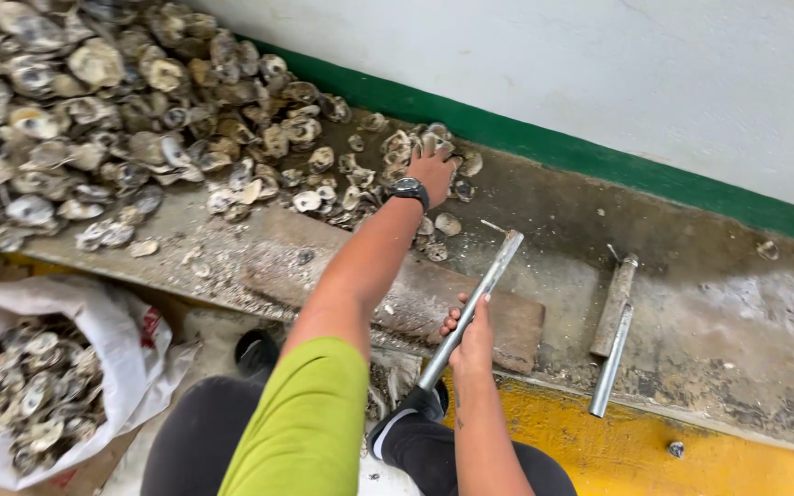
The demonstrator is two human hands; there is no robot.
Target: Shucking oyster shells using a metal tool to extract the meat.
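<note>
Head view: left hand (434,170) fingers spread on oysters (413,145); right hand (472,338) grips metal rod (470,308).

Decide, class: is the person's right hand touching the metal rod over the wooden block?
Touching. The head view shows the right hand with its fingers wrapped around the metal rod, no gap between them.

Metal rod (470,308) tilted; oyster shells (140,119) heaped (grey).
</note>
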